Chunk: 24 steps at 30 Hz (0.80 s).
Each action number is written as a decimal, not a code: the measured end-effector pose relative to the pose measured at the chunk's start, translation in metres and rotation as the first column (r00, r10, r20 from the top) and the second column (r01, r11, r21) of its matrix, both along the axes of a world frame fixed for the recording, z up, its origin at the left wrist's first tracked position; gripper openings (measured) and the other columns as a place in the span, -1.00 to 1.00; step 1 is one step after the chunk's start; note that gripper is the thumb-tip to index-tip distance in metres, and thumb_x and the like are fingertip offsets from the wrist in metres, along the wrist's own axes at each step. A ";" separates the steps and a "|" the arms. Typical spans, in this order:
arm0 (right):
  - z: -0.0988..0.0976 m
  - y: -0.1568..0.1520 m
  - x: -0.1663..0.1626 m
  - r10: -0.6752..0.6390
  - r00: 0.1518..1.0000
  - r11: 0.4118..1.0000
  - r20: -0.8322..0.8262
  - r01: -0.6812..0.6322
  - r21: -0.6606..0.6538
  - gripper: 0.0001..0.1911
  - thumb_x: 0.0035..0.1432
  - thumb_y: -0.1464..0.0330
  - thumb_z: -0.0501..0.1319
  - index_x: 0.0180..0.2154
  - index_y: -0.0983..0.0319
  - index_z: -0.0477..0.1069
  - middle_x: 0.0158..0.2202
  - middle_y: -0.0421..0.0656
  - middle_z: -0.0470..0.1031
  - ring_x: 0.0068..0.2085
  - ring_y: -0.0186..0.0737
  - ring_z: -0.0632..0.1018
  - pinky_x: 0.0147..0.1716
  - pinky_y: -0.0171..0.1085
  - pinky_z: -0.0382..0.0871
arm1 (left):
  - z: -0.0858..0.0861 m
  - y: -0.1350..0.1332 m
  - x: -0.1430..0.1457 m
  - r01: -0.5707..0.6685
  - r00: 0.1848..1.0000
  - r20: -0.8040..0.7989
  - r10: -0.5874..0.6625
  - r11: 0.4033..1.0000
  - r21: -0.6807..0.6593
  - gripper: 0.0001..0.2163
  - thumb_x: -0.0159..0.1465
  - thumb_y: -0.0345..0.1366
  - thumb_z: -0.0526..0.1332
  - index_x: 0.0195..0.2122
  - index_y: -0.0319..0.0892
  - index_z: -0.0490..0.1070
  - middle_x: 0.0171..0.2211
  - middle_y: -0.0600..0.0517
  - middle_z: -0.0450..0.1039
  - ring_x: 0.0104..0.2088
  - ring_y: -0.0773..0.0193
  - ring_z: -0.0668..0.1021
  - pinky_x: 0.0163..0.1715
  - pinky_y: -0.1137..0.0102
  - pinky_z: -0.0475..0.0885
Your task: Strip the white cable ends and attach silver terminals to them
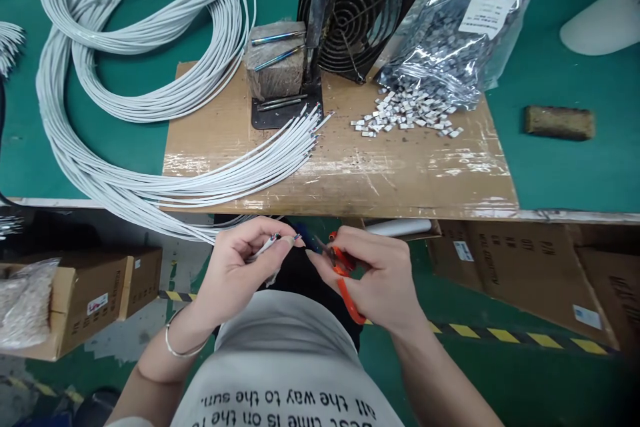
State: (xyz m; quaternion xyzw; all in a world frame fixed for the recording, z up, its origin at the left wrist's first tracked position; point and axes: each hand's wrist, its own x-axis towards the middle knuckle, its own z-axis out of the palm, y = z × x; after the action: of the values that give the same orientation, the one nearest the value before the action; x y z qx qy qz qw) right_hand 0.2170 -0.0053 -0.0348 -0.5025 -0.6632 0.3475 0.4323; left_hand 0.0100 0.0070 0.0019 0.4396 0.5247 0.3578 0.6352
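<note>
My left hand [245, 263] pinches the end of a white cable [263, 250] between thumb and fingers, in front of the table edge. Small coloured wire ends show at the cable's tip. Just to the right, my right hand [377, 273] is closed around orange-handled scissors [353, 300]. The dark blades point toward the wire ends, apart from them as far as I can see. Behind my hands, a bundle of white cables [240, 180] runs over the table, its stripped ends fanned out on the cardboard.
Coiled white cables [150, 97] lie at the left. A brown block [275, 73] with metal tweezers stands beside a black fan [357, 20]. Small white connectors [410, 110] spill from a clear bag [450, 47]. A brown bar [559, 123] lies at right. Cardboard boxes [515, 273] stand below.
</note>
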 end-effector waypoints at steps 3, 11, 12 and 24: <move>-0.003 -0.001 -0.001 0.001 0.998 0.998 0.058 -0.004 0.060 -0.57 0.16 0.54 0.35 -0.56 0.18 0.15 -0.57 -0.35 0.09 -0.52 -0.40 0.11 -0.57 -0.30 -0.02 | 0.001 0.000 0.000 -0.010 1.000 -0.014 0.010 1.000 0.003 -0.84 0.39 -0.17 0.43 -0.24 -0.15 0.72 -0.46 0.01 0.61 -0.58 0.42 0.29 -0.61 0.48 0.19; -0.005 -0.003 -0.004 -0.009 0.990 0.994 0.144 -0.007 0.110 -0.55 0.16 0.55 0.30 -0.56 0.15 0.06 -0.58 -0.33 0.07 -0.52 -0.38 0.10 -0.57 -0.27 -0.06 | 0.001 0.001 0.002 -0.039 0.998 -0.048 0.039 0.999 0.009 -0.85 0.32 -0.20 0.44 -0.30 -0.17 0.71 -0.60 0.08 0.44 -0.61 0.42 0.23 -0.63 0.49 0.09; -0.005 -0.003 -0.005 -0.012 0.989 0.993 0.149 -0.006 0.118 -0.55 0.16 0.55 0.29 -0.56 0.15 0.06 -0.58 -0.34 0.07 -0.53 -0.38 0.10 -0.57 -0.27 -0.06 | 0.000 0.001 0.002 -0.041 0.998 -0.049 0.042 0.999 0.015 -0.85 0.32 -0.20 0.44 -0.30 -0.17 0.72 -0.60 0.08 0.44 -0.61 0.42 0.23 -0.63 0.49 0.09; -0.004 -0.001 -0.004 -0.033 0.977 0.979 0.209 -0.011 0.202 -0.57 0.18 0.55 0.30 -0.56 0.15 0.14 -0.59 -0.33 0.11 -0.54 -0.37 0.14 -0.58 -0.30 0.00 | 0.000 -0.001 0.000 -0.017 0.999 -0.031 0.017 1.000 0.003 -0.81 0.35 -0.16 0.42 -0.28 -0.17 0.71 -0.58 0.09 0.44 -0.61 0.43 0.20 -0.63 0.48 0.07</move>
State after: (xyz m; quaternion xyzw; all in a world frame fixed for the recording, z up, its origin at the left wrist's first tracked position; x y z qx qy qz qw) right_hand 0.2127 -0.0065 -0.0388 -0.4937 -0.7343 0.2207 0.4102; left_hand 0.0105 0.0060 0.0017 0.4414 0.5376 0.3573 0.6233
